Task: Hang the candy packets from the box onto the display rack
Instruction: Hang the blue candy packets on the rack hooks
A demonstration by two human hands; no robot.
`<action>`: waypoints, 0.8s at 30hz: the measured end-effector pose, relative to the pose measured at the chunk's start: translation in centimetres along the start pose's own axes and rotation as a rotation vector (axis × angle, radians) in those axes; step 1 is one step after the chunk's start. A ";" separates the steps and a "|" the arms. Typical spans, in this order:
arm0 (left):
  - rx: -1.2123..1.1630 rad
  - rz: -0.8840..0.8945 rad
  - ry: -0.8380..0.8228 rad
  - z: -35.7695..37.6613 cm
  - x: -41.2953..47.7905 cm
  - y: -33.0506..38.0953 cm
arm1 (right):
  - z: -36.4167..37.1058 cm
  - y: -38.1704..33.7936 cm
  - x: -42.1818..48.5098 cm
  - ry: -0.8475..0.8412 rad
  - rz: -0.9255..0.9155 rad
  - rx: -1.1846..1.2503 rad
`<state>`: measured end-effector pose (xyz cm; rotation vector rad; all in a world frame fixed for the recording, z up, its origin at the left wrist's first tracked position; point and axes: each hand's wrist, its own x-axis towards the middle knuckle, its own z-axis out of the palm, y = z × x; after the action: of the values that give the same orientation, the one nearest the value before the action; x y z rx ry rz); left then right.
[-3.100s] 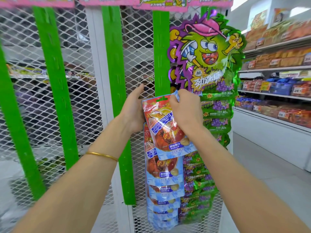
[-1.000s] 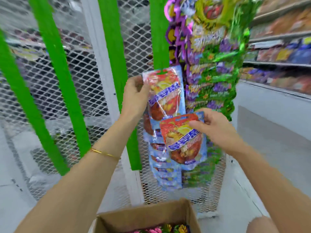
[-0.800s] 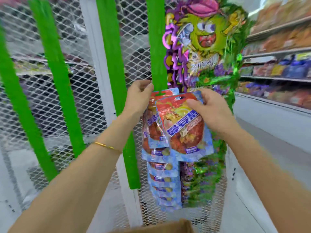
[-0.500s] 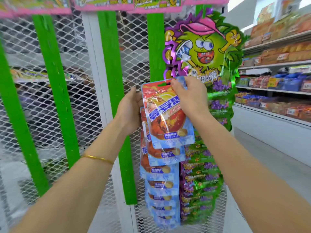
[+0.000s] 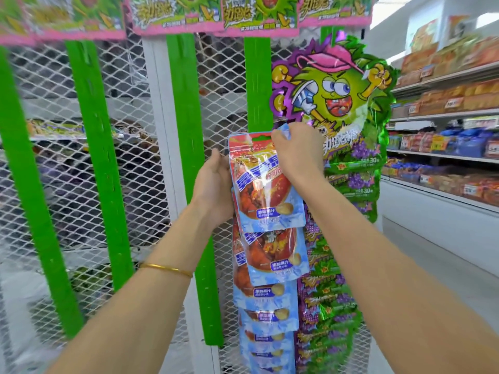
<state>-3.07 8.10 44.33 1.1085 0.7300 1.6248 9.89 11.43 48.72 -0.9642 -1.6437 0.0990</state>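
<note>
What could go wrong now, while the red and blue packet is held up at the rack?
1. The right hand pinches only the top corner of the packet, so it may slip and fall before it hooks on.
2. No hook shows: the packet covers that part of the green strip, so its hole may miss.
3. The hanging packets just below are overlapped by it; pushing could knock one loose.

Candy packet [image 5: 266, 184] is red & light blue w/ a dark blue band. Rack strips [image 5: 186, 130] are bright green on white criss-cross rack mesh [image 5: 48, 163]. Side packets [image 5: 332, 306] are green & purple; bangle [image 5: 167, 268] is gold.
</note>
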 end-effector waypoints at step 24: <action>0.899 0.399 0.307 -4.4 -13.2 -10.8 | -2.0 6.5 -18.5 -0.102 -0.048 -0.111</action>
<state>-1.77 -0.66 29.13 1.7271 1.6206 1.8620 14.85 3.28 31.49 -1.0169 -1.7804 0.0249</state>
